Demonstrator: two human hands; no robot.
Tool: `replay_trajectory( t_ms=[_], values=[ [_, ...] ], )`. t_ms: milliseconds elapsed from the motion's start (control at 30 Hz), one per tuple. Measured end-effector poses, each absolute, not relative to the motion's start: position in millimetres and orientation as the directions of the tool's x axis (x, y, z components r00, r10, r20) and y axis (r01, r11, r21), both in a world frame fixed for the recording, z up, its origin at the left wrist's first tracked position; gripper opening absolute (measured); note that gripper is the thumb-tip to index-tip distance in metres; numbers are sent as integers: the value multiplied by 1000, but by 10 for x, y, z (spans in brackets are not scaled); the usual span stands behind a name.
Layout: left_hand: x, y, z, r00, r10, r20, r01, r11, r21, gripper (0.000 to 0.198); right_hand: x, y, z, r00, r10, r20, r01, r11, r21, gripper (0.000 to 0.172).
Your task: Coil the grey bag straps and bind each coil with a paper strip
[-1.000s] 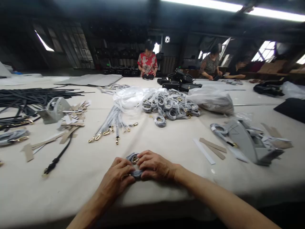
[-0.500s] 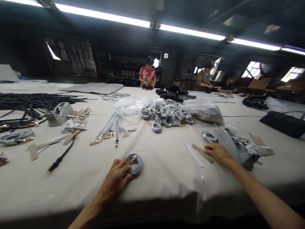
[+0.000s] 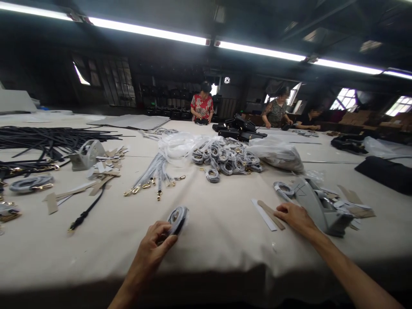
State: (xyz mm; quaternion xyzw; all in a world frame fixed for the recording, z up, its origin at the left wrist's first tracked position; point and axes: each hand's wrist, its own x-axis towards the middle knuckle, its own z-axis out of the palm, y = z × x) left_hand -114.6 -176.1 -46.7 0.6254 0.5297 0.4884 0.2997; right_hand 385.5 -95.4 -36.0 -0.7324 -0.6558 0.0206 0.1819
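Observation:
My left hand grips a coiled grey strap between thumb and fingers, tilted up on edge at the front of the table. A metallic glint shows inside the coil. To the right, my right hand has its fingers bent together at the edge of a brown paper strip; their undersides are hidden. Under and beside it lies a white strip. Just beyond that hand are a grey tape dispenser and another coiled strap.
A heap of coiled grey straps lies mid-table beside plastic bags. Loose straps with gold clasps are left of it. A second dispenser, paper scraps and black straps occupy the left. Co-workers stand across the table.
My left hand has tipped the coil from lying flat up onto its edge. My right hand has shifted slightly, and the brown strip has turned a little towards the white one.

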Motion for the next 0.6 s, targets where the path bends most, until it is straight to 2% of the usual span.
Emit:
replay_trajectory(
  t_ms=[100,300,433,600],
  values=[
    [-1064,-1845,-408,-70,984,161,140,-151,979,36,3747,-1140,-473,105,953,284,953,-15,-302,29],
    [-897,-1940,-404,-38,998,40,-108,-44,993,34,3709,-1238,-605,168,933,319,942,-57,-329,34],
    [-807,-1951,-417,33,999,-20,-282,29,959,34,3745,-1148,-503,136,949,283,949,-44,-312,32],
    [-734,-1999,-377,117,988,-100,-547,148,824,38,3791,-1162,-296,20,953,301,960,66,-274,29]
  ],
)
